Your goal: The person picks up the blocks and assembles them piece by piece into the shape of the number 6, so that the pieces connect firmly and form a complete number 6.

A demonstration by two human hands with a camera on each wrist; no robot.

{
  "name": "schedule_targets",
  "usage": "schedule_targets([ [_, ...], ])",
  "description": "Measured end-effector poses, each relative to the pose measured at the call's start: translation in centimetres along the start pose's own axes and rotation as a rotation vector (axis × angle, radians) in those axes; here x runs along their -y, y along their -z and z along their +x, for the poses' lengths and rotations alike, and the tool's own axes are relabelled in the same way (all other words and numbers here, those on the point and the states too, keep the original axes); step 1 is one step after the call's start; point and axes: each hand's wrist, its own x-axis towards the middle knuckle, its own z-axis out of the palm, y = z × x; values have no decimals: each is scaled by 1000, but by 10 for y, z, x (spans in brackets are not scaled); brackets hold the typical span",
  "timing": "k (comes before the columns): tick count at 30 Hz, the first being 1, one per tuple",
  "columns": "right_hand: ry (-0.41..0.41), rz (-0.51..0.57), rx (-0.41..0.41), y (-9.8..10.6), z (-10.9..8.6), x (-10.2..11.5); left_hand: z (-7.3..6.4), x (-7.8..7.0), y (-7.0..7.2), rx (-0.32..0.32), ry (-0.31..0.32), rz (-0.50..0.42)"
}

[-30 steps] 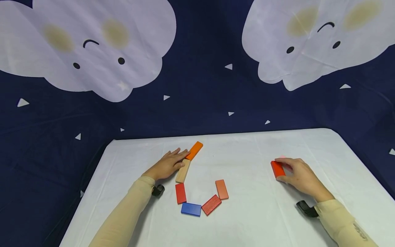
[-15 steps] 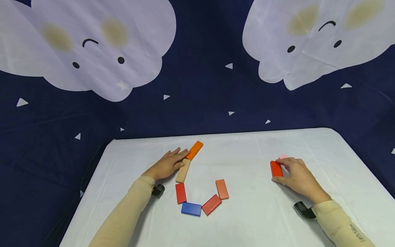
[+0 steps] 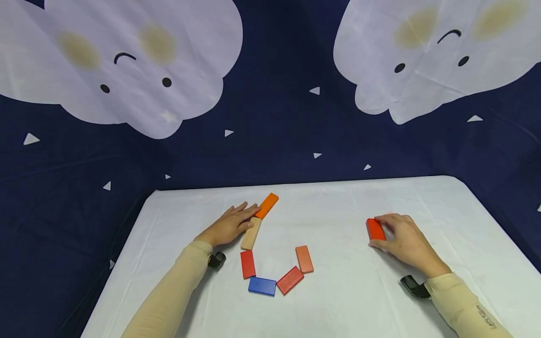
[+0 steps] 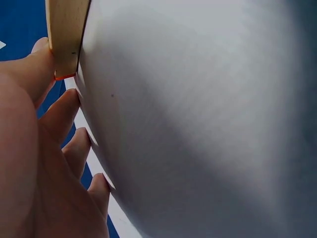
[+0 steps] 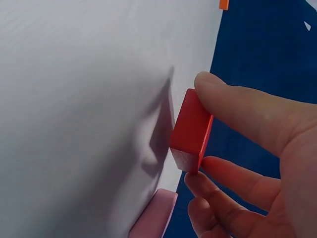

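Head view shows us, at the right of the frame, the right hand (image 3: 401, 239) pinching the bright red block (image 3: 374, 229) near its ends, well apart from the row of blocks (image 3: 262, 286) at lower centre. Its shadow falls apart from it in the right wrist view, so we judge it is off the table (image 3: 338, 291); a slack pinch could let it twist or drop. Left of centre, the left hand (image 3: 230, 225) has its fingers extended, touching the orange block (image 3: 268, 204) and wood block (image 3: 251, 234) but grasping neither; a sideways nudge there would likely part them. We think the left sleeve (image 3: 169, 291), dragged rightward, might also knock the row askew.
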Motion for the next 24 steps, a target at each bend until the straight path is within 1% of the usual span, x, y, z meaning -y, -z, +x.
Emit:
schedule_targets([
  [9,46,33,2,0,4,7,-1,1,0,-4,-14,-2],
  [15,99,60,-9,-4,7,13,0,1,-1,-6,-15,3],
  [24,149,79,-3,-10,12,25,0,2,-2,-11,-15,1],
])
